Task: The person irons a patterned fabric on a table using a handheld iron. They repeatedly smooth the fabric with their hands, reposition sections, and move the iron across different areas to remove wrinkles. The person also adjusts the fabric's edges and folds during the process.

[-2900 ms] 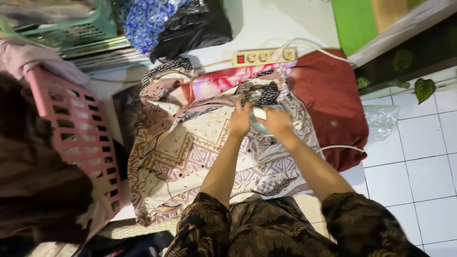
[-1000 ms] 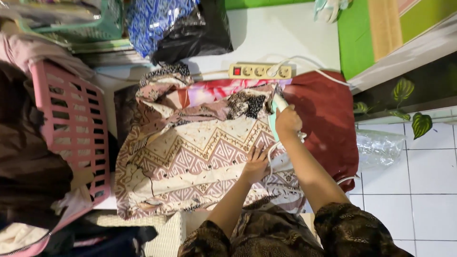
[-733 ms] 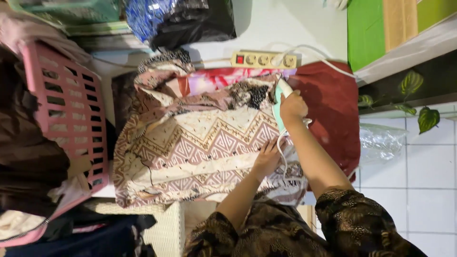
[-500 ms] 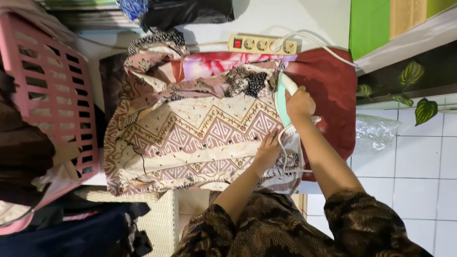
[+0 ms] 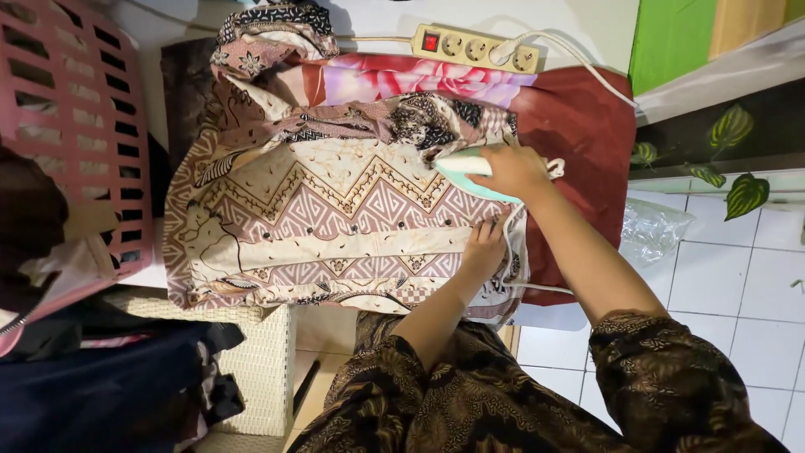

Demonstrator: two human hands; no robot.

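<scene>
Turned since earlier, the iron (image 5: pixel 466 170) now lies crosswise, tip pointing left, its rear hidden under the gripping right hand (image 5: pixel 513 169); the left hand (image 5: pixel 485 248) presses flat on the shirt (image 5: pixel 335 218).

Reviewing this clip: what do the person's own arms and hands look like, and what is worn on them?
Both hands are bare: no gloves, and no rings or watch can be made out on the left hand or the right hand. The forearms are uncovered. Loose dark brown sleeves with a lighter leafy batik-like print end near the elbows, matching the garment below.
</scene>
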